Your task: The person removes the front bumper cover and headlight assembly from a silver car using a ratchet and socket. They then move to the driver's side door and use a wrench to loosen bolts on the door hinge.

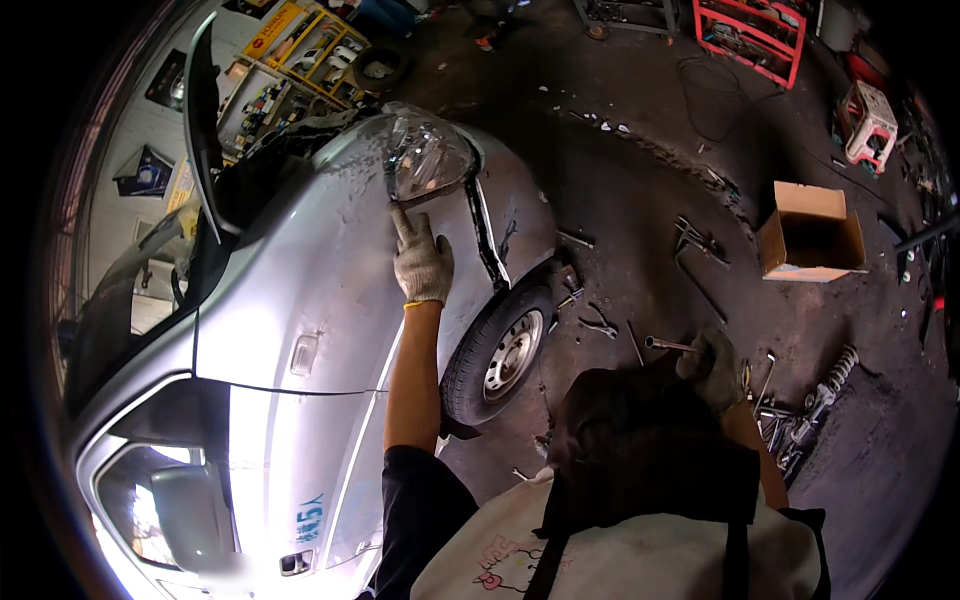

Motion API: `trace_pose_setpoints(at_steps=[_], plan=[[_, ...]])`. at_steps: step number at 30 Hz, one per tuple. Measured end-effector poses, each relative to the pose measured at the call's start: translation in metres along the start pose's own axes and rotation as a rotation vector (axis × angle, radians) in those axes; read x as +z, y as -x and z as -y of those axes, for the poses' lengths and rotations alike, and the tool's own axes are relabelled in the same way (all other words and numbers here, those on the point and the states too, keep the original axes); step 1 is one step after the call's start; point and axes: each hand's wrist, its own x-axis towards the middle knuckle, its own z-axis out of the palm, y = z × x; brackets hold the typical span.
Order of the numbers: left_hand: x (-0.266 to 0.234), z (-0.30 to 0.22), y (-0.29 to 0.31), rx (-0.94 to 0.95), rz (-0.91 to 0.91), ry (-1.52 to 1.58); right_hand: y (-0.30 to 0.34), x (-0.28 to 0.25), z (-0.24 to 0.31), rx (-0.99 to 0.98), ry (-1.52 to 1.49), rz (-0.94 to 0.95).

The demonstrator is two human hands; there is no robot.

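Note:
My left hand, in a light knitted work glove, rests on the silver car's front fender. Its fingers are stretched out, and the fingertips reach the lower edge of the clear headlight. A dark gap runs down the body beside that headlight, between the fender and the bumper. My right hand, also gloved, is closed around a metal socket wrench held low at my right side. The tool's tubular end points left; the rest of it is hidden in the glove.
Below the fender stands the front wheel. Pliers and several other tools lie on the dark floor. An open cardboard box, a coil-spring shock absorber, a stool and a red tool cart are to the right. The hood is raised.

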Motion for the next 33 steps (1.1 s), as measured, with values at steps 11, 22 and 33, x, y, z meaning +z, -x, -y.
trace_pose_setpoints(at_steps=[11, 22, 33], plan=[[0.041, 0.005, -0.079, 0.742, 0.448, -0.777, -0.024, -0.041, 0.016, 0.081, -0.047, -0.113], [0.022, -0.020, -0.175, 1.065, 0.259, -0.888, -0.080, -0.112, -0.033, 0.129, -0.206, -0.179], [0.054, -0.029, -0.167, 1.139, 0.063, -1.026, -0.045, -0.195, -0.126, -0.146, 0.657, -0.200]])
